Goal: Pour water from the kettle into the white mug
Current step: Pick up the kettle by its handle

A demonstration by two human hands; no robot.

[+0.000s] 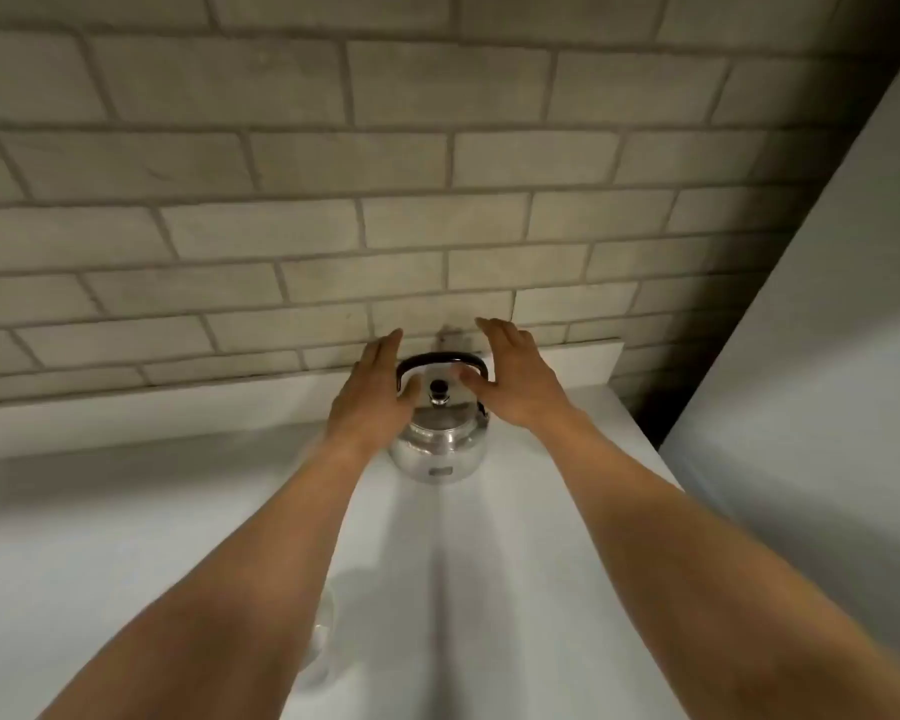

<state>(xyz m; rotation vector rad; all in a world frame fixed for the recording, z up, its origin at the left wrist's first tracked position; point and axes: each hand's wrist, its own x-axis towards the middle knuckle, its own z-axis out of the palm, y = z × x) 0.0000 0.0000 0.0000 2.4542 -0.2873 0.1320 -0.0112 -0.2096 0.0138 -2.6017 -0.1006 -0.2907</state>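
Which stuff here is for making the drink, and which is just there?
For the job:
kettle
left hand
right hand
white mug, mostly hidden under the left arm

Just there:
brick wall
white counter

kettle (440, 433) – 1 | hands – 2: left hand (372, 392), right hand (510, 379)

You will find no readable text here. The kettle (440, 444) carries a small plate low on its near side, too blurred to read.
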